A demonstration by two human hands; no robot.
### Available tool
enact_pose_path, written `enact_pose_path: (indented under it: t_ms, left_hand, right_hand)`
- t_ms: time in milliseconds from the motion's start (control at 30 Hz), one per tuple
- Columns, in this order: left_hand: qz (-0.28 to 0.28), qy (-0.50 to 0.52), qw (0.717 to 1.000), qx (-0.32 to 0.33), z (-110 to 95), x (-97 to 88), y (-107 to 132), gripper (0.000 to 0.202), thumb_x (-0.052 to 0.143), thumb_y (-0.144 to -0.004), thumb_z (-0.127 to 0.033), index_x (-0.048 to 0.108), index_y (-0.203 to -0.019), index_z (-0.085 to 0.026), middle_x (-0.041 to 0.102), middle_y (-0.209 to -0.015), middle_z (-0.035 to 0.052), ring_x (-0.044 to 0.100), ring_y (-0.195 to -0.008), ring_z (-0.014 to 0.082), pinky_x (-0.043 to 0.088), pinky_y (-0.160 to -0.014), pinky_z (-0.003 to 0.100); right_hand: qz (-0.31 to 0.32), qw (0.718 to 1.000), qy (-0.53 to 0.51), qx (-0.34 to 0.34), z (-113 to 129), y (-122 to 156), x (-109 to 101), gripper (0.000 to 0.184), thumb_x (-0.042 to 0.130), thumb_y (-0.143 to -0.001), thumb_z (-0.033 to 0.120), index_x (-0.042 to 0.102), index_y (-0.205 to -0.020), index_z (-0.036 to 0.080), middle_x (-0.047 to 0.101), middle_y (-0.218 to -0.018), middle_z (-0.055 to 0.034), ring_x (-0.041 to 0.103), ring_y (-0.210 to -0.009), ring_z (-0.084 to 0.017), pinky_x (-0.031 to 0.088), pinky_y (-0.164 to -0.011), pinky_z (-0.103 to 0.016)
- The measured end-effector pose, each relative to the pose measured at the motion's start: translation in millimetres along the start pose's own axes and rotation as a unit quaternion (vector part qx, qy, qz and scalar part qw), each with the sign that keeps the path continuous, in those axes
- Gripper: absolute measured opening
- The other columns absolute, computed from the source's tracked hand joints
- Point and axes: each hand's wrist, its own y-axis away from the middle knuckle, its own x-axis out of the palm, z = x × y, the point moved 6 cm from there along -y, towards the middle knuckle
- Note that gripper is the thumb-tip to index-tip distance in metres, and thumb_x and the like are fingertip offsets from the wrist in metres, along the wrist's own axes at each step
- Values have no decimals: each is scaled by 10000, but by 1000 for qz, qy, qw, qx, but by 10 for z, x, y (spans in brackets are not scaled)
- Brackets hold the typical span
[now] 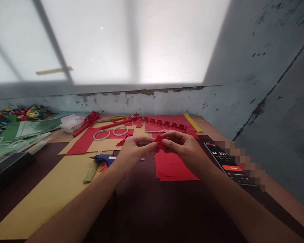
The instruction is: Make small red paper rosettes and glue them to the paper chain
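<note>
My left hand [134,148] and my right hand [183,146] meet above the table, both pinching a small folded piece of red paper [159,142] between fingertips. Directly under them lies a stack of red paper sheets [172,167]. Behind the hands a red paper chain [164,123] stretches across another red sheet. A blue glue gun [105,160] lies just left of my left wrist.
Two white tape rings [101,135] and yellow-handled scissors [115,118] rest on red and tan sheets at the back. A phone showing a timer [228,162] lies at right. Green paper and colourful clutter [20,128] fill the left. A large tan sheet [48,195] covers the front left.
</note>
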Motion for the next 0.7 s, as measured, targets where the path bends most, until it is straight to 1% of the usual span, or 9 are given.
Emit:
enact_pose_path:
  t_ms: [200, 300, 400, 533, 600, 700]
  left_hand:
    - [1, -15, 1000, 3, -5, -2, -4, 303, 837, -720, -354, 786, -932, -144, 794, -895, 100, 744, -827, 209, 573, -794, 318]
    - [-7, -28, 1000, 8, -21, -13, 0, 319, 840, -716, -356, 787, -946, -140, 796, -892, 101, 743, -814, 207, 574, -777, 308]
    - [-19, -40, 999, 18, -56, -22, 11, 324, 841, -716, -355, 787, -949, -135, 796, -881, 106, 741, -799, 204, 574, -753, 295]
    - [-32, -68, 996, 39, -95, -33, 18, 283, 832, -731, -346, 791, -926, -144, 795, -860, 98, 740, -794, 204, 569, -729, 276]
    - [-25, -53, 998, 37, -84, -26, 11, 275, 800, -771, -368, 793, -938, -150, 793, -876, 95, 739, -789, 199, 572, -721, 271]
    - [-16, 6, 1000, 15, -41, -17, -5, 281, 751, -819, -407, 796, -915, -147, 787, -906, 95, 737, -755, 188, 588, -745, 289]
  right_hand:
    - [-7, 1000, -10, 8, -16, -4, -12, 284, 823, -733, 385, 740, -924, 191, 736, -868, -48, 675, -775, -172, 571, -730, -334]
    - [-3, 1000, -7, 7, -10, -2, -8, 281, 818, -740, 392, 742, -918, 188, 735, -864, -49, 669, -764, -167, 566, -725, -328]
    - [16, 1000, 10, 15, -1, 11, 19, 272, 795, -765, 399, 736, -922, 184, 734, -839, -47, 664, -737, -161, 560, -717, -325]
    - [45, 998, 52, 14, 40, 37, 65, 235, 782, -775, 362, 734, -925, 187, 730, -837, -45, 667, -748, -168, 549, -709, -318]
    - [39, 998, 58, 1, 68, 42, 65, 211, 775, -778, 343, 732, -918, 191, 729, -846, -41, 661, -748, -165, 543, -706, -312]
    - [21, 998, 54, -13, 87, 38, 46, 197, 772, -776, 332, 732, -914, 198, 727, -848, -33, 647, -727, -151, 537, -710, -306]
